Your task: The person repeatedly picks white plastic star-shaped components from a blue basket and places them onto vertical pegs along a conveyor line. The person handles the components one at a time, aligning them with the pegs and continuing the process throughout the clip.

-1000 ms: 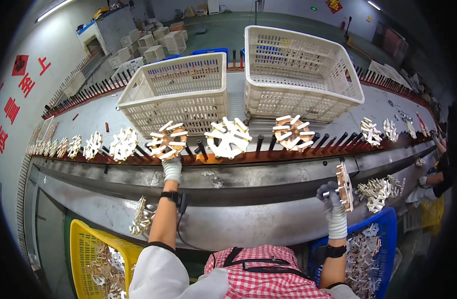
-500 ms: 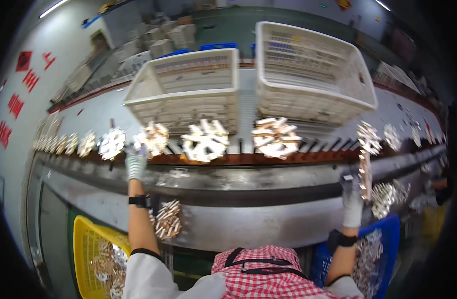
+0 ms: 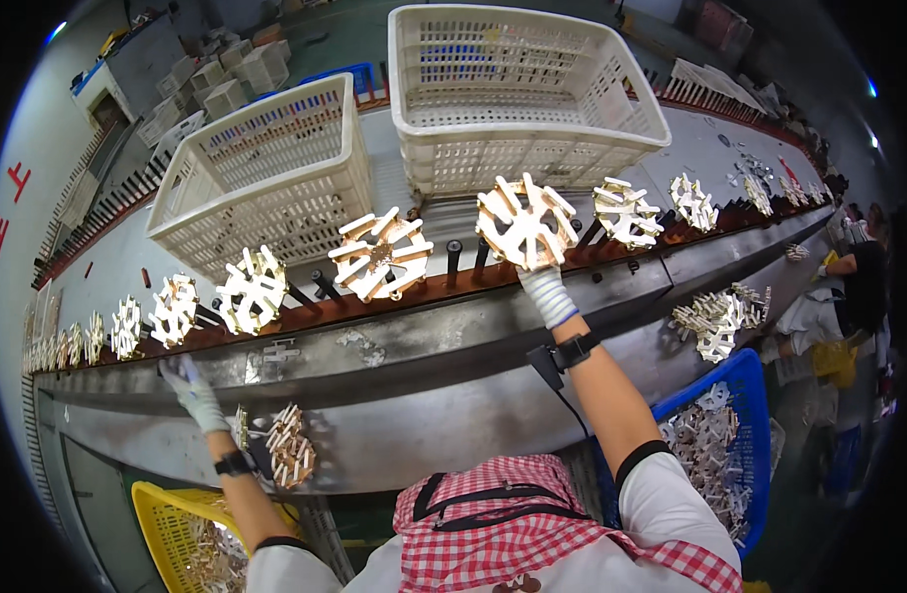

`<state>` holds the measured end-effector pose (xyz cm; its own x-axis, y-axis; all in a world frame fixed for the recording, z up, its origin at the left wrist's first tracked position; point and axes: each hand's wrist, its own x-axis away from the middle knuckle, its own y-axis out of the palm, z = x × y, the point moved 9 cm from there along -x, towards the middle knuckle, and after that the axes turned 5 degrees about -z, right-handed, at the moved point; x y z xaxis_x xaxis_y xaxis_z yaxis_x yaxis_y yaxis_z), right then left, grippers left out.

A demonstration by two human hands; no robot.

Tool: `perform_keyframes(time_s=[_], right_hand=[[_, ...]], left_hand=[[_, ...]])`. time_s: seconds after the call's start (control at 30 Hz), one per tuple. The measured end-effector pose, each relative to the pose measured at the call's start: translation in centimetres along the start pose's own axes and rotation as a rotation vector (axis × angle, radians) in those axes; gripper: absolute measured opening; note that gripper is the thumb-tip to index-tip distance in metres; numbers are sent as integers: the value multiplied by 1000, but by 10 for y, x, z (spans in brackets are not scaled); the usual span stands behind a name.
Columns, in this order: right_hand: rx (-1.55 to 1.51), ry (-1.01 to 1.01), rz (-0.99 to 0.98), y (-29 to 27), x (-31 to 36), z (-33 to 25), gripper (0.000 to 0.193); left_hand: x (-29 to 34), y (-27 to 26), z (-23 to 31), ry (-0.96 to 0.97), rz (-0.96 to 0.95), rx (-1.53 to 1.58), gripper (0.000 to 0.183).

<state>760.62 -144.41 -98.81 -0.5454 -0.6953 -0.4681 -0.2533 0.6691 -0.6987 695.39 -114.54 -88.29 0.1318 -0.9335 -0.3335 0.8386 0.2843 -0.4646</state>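
My right hand (image 3: 546, 294), in a striped glove, is raised to the lower edge of a round, spoked metal piece (image 3: 525, 222) on the conveyor's rail. Its fingers are hidden behind the piece and appear closed on it. My left hand (image 3: 188, 387), also gloved, is at the lower left with fingers outstretched over the metal ledge (image 3: 404, 346), holding nothing. Just above it is another spoked piece (image 3: 174, 308) on the rail. More such pieces, including a coppery one (image 3: 382, 254) and a pale one (image 3: 251, 289), line the rail among dark pegs.
Two white plastic crates (image 3: 532, 148) stand on the conveyor beyond the rail. A heap of metal pieces (image 3: 290, 450) lies on the near ledge, another (image 3: 720, 321) at right. Yellow (image 3: 162, 514) and blue (image 3: 755, 415) baskets of metal parts flank me. A co-worker (image 3: 834, 296) stands far right.
The view has turned and sharpened. My left hand has come off the rail, down toward the ledge. My right hand has left the right side and reached the spoked piece near the middle.
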Motion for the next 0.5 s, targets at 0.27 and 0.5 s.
perform_keyframes(time_s=[0.27, 0.5], right_hand=[[-1568, 231, -71, 81, -4, -18, 35], [-529, 87, -122, 54, -7, -61, 34]], left_hand=[[156, -13, -13, -111, -148, 130, 55], [233, 115, 82, -196, -532, 256, 49]])
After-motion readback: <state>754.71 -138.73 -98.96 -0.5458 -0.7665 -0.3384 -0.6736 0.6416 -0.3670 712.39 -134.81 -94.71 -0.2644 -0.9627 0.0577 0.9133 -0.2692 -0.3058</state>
